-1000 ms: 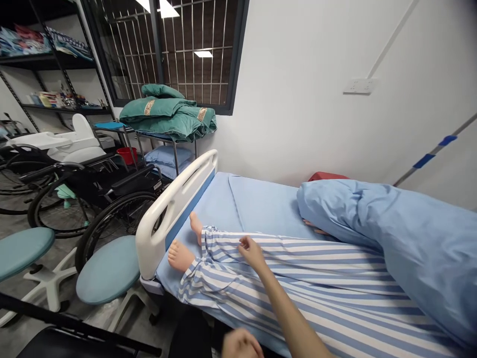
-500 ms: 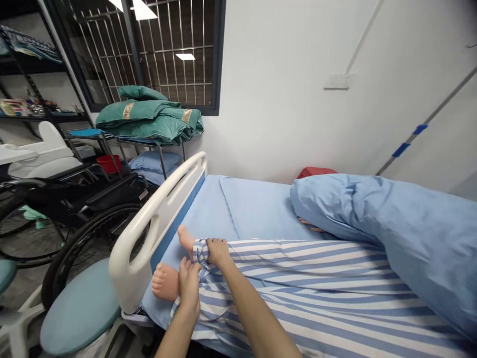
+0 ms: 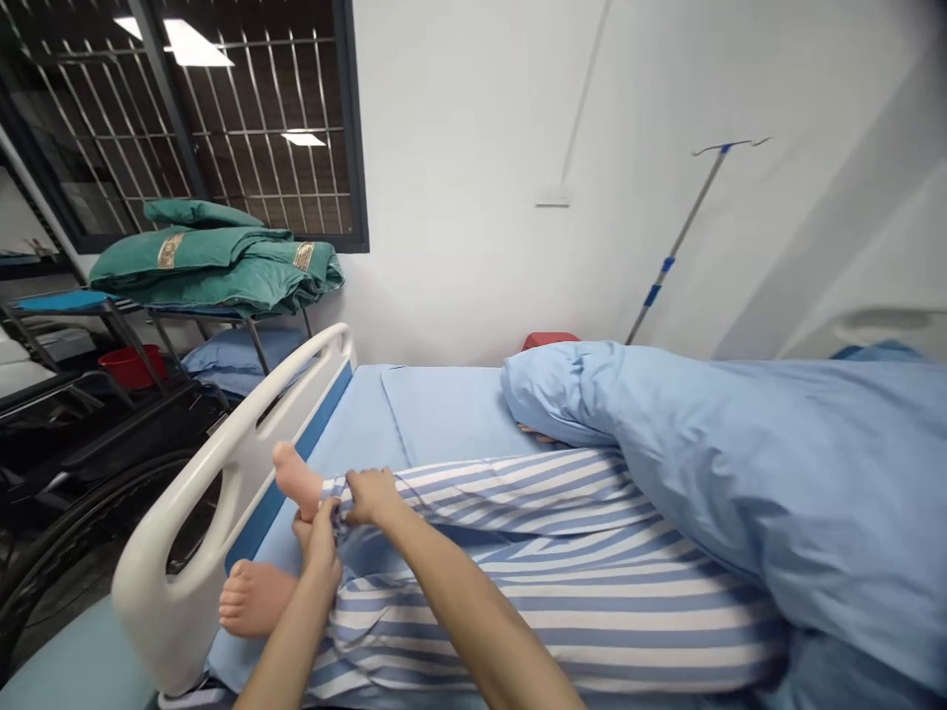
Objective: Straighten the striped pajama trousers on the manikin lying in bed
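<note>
A manikin's legs lie on the bed in blue-and-white striped trousers (image 3: 562,572), with two smooth bare feet at the footboard end. My left hand (image 3: 318,540) is closed around the ankle and trouser cuff of the far leg, just behind the far foot (image 3: 296,479). Close beside it, my right hand (image 3: 372,496) grips the striped cloth of that same leg from above. The near foot (image 3: 255,598) rests on the blue sheet (image 3: 436,409), and my left forearm passes in front of its ankle.
A white footboard (image 3: 167,562) stands left of the feet. Bunched blue quilt (image 3: 710,463) covers the bed's right part. Beyond are an IV pole (image 3: 677,242) and green folded bedding (image 3: 222,261). A wheelchair (image 3: 110,473) and pale blue stool (image 3: 81,651) sit at left.
The view has turned to the right. My left hand has gone from beside the near foot to the far ankle. The two feet appear farther apart. My right hand stays on the far trouser leg.
</note>
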Demonstrator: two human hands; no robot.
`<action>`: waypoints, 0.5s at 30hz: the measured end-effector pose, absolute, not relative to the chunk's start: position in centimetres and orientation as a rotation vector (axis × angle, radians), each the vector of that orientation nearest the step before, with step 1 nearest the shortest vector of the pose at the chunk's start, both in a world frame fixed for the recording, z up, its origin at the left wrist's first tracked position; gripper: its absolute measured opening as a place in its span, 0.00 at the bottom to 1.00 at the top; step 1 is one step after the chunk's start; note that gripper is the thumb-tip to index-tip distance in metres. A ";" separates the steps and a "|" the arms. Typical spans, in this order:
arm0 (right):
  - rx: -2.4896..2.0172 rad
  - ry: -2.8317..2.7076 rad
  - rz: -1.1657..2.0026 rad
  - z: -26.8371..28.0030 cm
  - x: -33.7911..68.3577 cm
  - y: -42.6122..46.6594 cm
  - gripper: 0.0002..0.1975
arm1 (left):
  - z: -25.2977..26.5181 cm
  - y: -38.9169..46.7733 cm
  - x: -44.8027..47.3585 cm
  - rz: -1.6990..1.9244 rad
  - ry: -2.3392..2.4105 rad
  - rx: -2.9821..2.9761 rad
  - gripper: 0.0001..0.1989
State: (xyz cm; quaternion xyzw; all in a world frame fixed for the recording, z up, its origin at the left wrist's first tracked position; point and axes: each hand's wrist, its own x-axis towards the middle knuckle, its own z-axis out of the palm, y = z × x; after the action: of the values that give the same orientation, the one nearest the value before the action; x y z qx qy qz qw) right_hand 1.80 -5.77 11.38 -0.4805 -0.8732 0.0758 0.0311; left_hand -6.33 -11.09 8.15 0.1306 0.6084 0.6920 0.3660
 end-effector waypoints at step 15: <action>-1.265 -2.009 0.019 43.1 24.6 -11.0 0.22 | 42.0 -12.9 17.4 2.459 0.978 1.390 0.33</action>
State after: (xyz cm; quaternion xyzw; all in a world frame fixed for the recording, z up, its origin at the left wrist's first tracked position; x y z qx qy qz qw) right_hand 24.56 -11.04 43.09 -0.4940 -0.7847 0.0073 0.3745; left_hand 17.43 -12.91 42.02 0.4635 0.3263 0.8203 0.0760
